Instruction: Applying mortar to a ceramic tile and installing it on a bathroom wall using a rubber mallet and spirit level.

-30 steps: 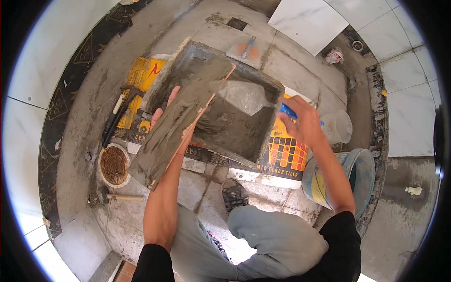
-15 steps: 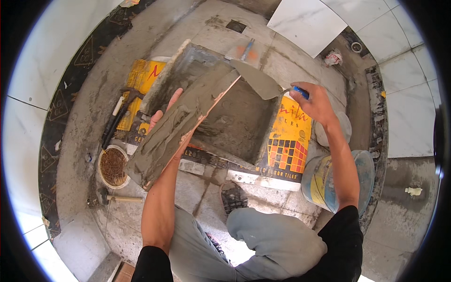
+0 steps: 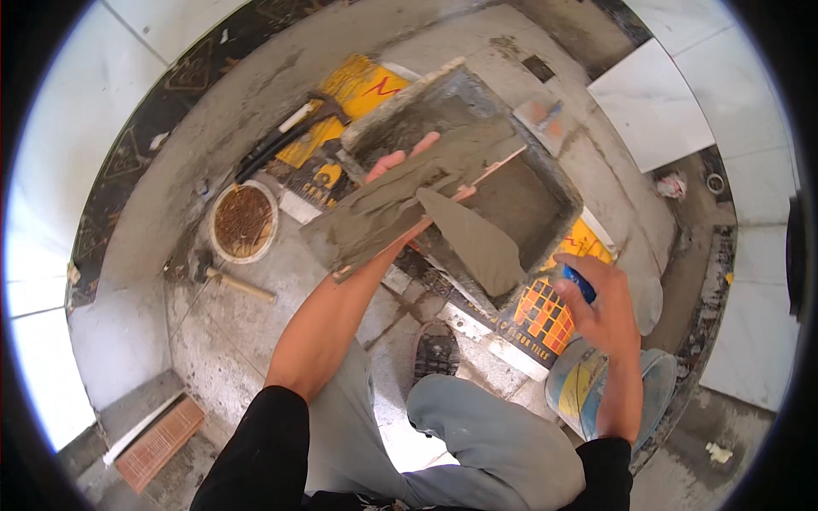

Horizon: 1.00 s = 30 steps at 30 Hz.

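Note:
My left hand (image 3: 407,170) supports a long narrow tile strip (image 3: 400,204) from underneath, fingertips showing past its far edge. Wet grey mortar covers the strip's upper face. My right hand (image 3: 601,302) grips the blue handle of a trowel (image 3: 473,238), whose mortar-coated pointed blade lies against the strip's near side. Both are held over a square recess (image 3: 520,192) in the cement floor, lined with grey mortar.
A round tub of rusty nails (image 3: 244,220) and a hammer (image 3: 230,281) lie left. A black-handled tool (image 3: 285,136) rests on yellow cardboard (image 3: 362,85). A bucket (image 3: 596,387) stands by my right knee. White tiles (image 3: 652,102) lie at the upper right.
The trowel has swung from the right side of the recess onto the mortar-covered strip. My right hand moved down and nearer; the strip shifted slightly right.

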Each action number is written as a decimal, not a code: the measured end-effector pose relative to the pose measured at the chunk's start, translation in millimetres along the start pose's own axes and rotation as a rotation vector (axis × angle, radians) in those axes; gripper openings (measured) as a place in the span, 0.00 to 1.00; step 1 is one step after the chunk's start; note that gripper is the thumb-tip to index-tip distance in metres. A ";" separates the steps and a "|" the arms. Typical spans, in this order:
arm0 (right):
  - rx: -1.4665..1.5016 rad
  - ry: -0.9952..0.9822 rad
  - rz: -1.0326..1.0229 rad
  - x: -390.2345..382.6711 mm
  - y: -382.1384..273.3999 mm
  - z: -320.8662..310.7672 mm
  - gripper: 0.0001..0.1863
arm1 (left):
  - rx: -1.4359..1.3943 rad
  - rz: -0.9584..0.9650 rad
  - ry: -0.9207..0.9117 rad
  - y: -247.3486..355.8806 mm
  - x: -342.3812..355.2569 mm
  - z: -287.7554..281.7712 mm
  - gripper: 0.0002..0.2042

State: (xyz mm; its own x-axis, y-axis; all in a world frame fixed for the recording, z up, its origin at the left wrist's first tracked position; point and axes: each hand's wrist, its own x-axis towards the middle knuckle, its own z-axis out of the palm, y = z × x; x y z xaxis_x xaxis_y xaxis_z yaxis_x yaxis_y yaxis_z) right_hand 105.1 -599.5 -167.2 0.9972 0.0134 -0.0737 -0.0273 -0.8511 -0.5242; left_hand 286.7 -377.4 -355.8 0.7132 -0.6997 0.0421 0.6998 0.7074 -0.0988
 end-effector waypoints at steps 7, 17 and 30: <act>-0.123 -0.079 0.050 7.3 -16.9 6.0 0.16 | -0.068 0.001 -0.058 4.4 -5.1 -5.9 0.33; -0.219 -0.174 -0.183 11.4 -73.3 16.9 0.16 | -0.083 0.048 -0.017 6.5 -10.9 -2.2 0.31; -0.506 0.024 -0.046 48.3 -23.2 -39.6 0.13 | -0.109 0.067 -0.046 2.2 -9.9 6.0 0.33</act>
State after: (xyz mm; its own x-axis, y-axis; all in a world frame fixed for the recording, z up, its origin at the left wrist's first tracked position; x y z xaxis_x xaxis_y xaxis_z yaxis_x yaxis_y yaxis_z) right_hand 156.7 -599.9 -125.0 0.9980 0.0503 -0.0377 0.0484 -0.9976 -0.0491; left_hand 281.4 -368.3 -350.4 0.7613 -0.6439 0.0769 0.6436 0.7359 -0.2103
